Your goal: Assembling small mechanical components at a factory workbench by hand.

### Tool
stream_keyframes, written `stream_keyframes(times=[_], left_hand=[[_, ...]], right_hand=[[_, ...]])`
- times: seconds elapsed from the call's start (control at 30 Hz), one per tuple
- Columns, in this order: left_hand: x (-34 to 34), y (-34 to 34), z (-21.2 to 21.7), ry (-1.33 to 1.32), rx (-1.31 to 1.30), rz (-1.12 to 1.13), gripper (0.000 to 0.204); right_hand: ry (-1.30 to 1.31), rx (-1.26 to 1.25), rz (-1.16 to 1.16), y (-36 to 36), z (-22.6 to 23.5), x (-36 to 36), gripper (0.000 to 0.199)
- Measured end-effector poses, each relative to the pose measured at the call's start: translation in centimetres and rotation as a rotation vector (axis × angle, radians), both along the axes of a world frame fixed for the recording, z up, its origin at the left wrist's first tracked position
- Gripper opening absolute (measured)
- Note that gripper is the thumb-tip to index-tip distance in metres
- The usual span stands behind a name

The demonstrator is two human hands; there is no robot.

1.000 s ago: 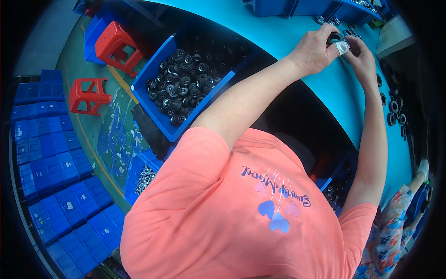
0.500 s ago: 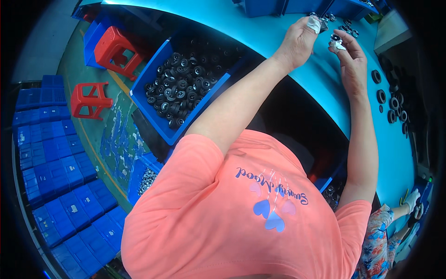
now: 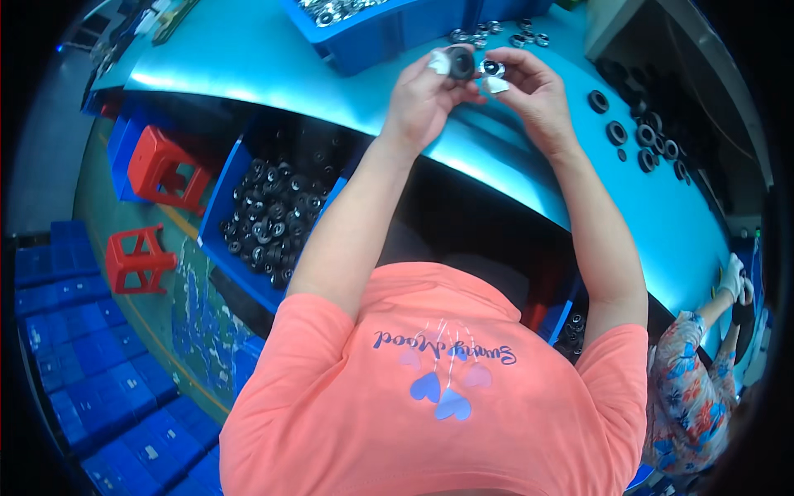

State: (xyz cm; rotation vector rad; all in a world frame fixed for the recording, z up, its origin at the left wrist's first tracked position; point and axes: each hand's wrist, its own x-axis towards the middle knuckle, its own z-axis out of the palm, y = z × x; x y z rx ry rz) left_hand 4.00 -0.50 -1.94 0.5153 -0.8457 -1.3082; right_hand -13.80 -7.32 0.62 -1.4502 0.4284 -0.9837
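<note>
My left hand [image 3: 420,106] is closed round a black ring [image 3: 461,63], held upright above the turquoise table [image 3: 331,93]. Close beside it, my right hand [image 3: 536,97] pinches a small shiny metal hub [image 3: 493,68] with a dark centre between thumb and fingers. Ring and hub are near each other but look apart. White wrapping covers both thumbs. Just beyond my hands lie several loose metal hubs [image 3: 529,38]. Several black rings [image 3: 616,132] are scattered on the table to the right.
A blue bin [image 3: 364,45] of shiny metal parts stands on the table's far side. Below the table at left, a blue crate [image 3: 213,207] holds black wheels [image 3: 269,211]. Red stools [image 3: 169,169] and stacked blue boxes [image 3: 107,388] stand farther left. Another person [image 3: 691,388] sits at right.
The view has swung, so the scene sits differently in it. My hands have come closer together. The black ring in my left hand now shows clearly; the hub stays in my right.
</note>
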Motion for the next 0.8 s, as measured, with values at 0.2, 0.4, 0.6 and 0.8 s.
stream_keyframes(times=[0.2,0.4,0.6,0.8], left_hand=[[0.10,-0.12,0.56,0.076,0.064,-0.056,0.045],[0.16,-0.01,0.60,0.068,0.062,-0.061,0.044],[0.43,-0.11,0.31,0.090,0.053,-0.101,0.043],[0.51,0.02,0.51,0.095,0.054,-0.093,0.044]], right_hand=[[0.019,-0.016,-0.037,-0.04,0.42,-0.43,0.040],[0.042,0.000,-0.056,-0.06,0.43,-0.38,0.040],[0.034,-0.003,-0.090,-0.19,0.35,-0.49,0.040],[0.019,-0.001,-0.093,-0.13,0.68,-0.54,0.039]])
